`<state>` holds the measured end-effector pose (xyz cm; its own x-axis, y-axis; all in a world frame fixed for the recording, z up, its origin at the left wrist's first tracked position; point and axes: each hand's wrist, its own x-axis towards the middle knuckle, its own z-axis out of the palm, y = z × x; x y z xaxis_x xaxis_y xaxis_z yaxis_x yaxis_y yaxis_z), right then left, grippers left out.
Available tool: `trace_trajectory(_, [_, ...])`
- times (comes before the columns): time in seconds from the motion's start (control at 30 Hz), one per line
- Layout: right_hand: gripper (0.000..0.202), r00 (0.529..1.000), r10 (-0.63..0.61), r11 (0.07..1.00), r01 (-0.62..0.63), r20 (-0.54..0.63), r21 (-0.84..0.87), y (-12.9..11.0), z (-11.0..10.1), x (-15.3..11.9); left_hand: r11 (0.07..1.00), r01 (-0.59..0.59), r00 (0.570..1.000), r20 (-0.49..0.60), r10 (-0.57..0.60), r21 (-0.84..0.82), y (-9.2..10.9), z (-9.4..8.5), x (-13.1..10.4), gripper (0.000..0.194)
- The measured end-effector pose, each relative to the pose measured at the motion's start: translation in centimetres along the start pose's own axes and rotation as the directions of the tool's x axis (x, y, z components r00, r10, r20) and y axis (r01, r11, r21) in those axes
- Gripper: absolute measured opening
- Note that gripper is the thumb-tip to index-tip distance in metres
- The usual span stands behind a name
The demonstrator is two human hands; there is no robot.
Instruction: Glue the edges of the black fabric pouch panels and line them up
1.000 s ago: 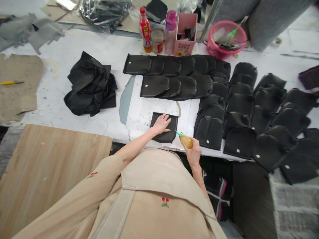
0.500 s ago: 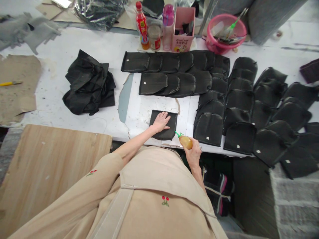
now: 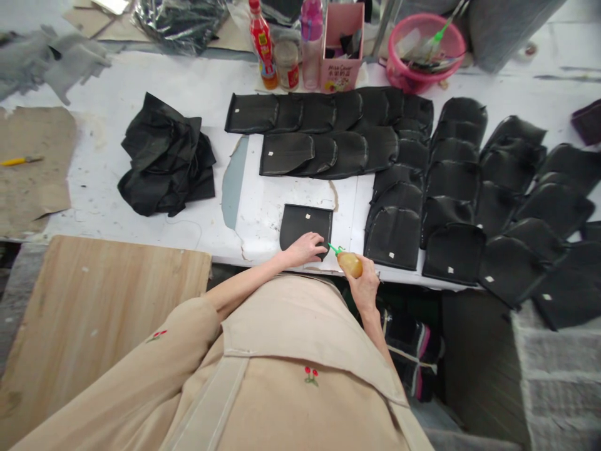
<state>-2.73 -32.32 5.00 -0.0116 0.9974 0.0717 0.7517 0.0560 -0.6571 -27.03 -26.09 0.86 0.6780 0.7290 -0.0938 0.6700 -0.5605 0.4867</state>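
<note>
A black piece [image 3: 300,219], straight along its far edge and rounded toward me, lies on the white work surface with a small white tag on it. My left hand [image 3: 304,249] rests over its near right part, fingers stretched toward the right edge. In my right hand [image 3: 364,282] is a small squeeze bottle [image 3: 350,265] of yellowish liquid, tilted leftward. Its thin green nozzle points at the piece's right edge, close to my left fingertips; whether it touches cannot be told.
Overlapping rows of similar black pieces [image 3: 392,238] spread to the right and behind. A crumpled black cloth pile [image 3: 166,160] lies left. Along the back stand a red-capped drink bottle [image 3: 263,47], a pink box [image 3: 342,72] and a pink basket [image 3: 404,75]. A wooden board [image 3: 113,313] sits at near left.
My left hand has slid from the middle of the black piece toward its near right edge, uncovering the white tag. The squeeze bottle stays almost where it was.
</note>
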Motion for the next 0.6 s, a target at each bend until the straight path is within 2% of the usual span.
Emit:
trace_trajectory(0.13, [0.039,1.000,-0.009,1.000,0.009,0.005,0.003,0.2,-0.1,-0.4,0.997,0.076,0.997,-0.015,-0.076,-0.030,0.5,0.9,-0.4,0.025])
trace_trajectory(0.6, [0.043,1.000,0.000,0.999,-0.001,0.024,0.034,0.1,-0.7,-1.9,0.992,0.116,0.992,-0.046,-0.118,-0.044,0.6,1.4,-0.4,0.015])
